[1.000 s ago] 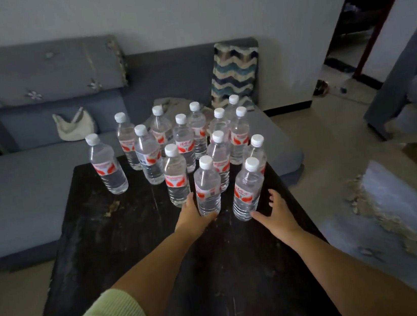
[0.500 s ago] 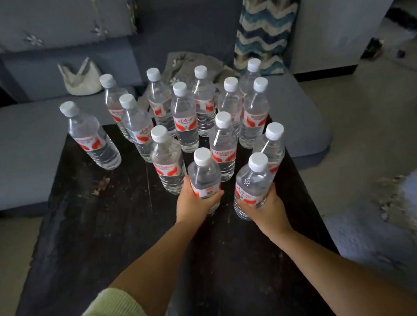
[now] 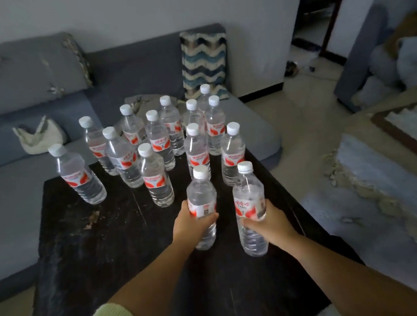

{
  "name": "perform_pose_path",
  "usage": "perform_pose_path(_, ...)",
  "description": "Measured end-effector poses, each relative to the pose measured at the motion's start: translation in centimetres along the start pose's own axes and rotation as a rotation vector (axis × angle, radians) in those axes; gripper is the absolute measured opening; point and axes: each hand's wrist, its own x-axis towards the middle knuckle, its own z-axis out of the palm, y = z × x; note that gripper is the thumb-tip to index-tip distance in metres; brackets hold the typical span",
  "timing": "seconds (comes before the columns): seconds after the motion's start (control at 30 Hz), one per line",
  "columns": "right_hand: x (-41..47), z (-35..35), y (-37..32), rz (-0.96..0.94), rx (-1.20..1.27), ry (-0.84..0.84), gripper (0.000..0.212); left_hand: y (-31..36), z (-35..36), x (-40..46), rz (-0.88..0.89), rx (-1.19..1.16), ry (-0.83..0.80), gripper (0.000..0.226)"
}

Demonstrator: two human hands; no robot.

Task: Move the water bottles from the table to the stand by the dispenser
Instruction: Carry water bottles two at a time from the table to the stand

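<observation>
Water bottles [image 3: 202, 203], one gripped per hand [image 3: 188, 222]

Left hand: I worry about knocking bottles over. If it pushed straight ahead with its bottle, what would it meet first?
Probably the standing bottle right behind the held bottle. The left hand points toward it along the table, though the gap's depth is hard to judge.

Clear bottles [image 3: 157, 180], white caps, red-white labels; black table [image 3: 87, 253]; blue-white zigzag cushion [image 3: 204, 65]; grey sofa [image 3: 1, 201].
</observation>
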Motion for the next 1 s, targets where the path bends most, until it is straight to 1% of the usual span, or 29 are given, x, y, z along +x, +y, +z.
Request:
perform_pose_path(0.07, -2.0, -0.5, 0.5, 0.032, 0.019, 0.041, 0.062, 0.3, 0.3, -0.8, -0.018, -0.006, -0.011, 0.068)
perform_pose_path(0.2, -7.8, -2.5, 1.1, 0.079, 0.091, 0.187, 0.06, 2.6, 1.4, -3.1, 0.05, -0.001, -0.105, 0.075)
perform_pose_path(0.27, -10.9, -4.0, 1.9, 0.104, 0.11, 0.267, 0.059, 4.4, 2.6, -4.8, 0.13, 0.044, -0.18, 0.077)
perform_pose_path(0.33, -14.6, -5.9, 3.1, 0.159, 0.157, 0.377, 0.056, 6.3, 4.3, -7.0, 0.243, 0.094, -0.285, 0.074)
perform_pose_path(0.37, -16.3, -6.8, 3.7, 0.18, 0.179, 0.424, 0.052, 7.0, 5.3, -8.1, 0.29, 0.112, -0.332, 0.071)
perform_pose_path(0.43, -18.8, -8.2, 4.7, 0.191, 0.206, 0.483, 0.033, 7.9, 6.9, -9.8, 0.356, 0.129, -0.422, 0.066)
perform_pose_path(0.47, -20.8, -9.0, 5.4, 0.194, 0.233, 0.527, 0.027, 8.4, 8.0, -11.2, 0.393, 0.145, -0.49, 0.063)
perform_pose_path(0.5, -22.6, -9.8, 6.1, 0.202, 0.255, 0.572, 0.027, 8.8, 9.1, -12.7, 0.421, 0.167, -0.553, 0.058)
perform_pose_path(0.6, -28.4, -11.6, 8.2, 0.234, 0.308, 0.717, 0.03, 9.7, 12.5, -17.6, 0.509, 0.212, -0.692, 0.038)
perform_pose_path(0.7, -35.0, -12.7, 10.7, 0.306, 0.335, 0.847, 0.051, 10.0, 15.9, -23.6, 0.575, 0.237, -0.824, 0.033)
perform_pose_path(0.77, -40.2, -13.2, 12.5, 0.359, 0.321, 0.918, 0.054, 9.9, 18.1, -28.1, 0.64, 0.236, -0.907, 0.025)
perform_pose_path(0.87, -48.0, -13.1, 15.3, 0.468, 0.322, 1.012, 0.059, 9.2, 21.1, -34.9, 0.688, 0.235, -1.039, 0.027)
perform_pose_path(0.9, -51.8, -12.8, 16.4, 0.524, 0.321, 1.069, 0.062, 8.7, 22.3, -38.3, 0.706, 0.253, -1.101, 0.031)
perform_pose_path(0.97, -55.3, -12.5, 17.1, 0.571, 0.309, 1.084, 0.064, 8.1, 23.4, -41.1, 0.679, 0.263, -1.13, 0.041)
perform_pose_path(1.0, -58.5, -12.0, 17.9, 0.608, 0.306, 1.124, 0.064, 7.7, 24.3, -43.9, 0.679, 0.271, -1.186, 0.048)
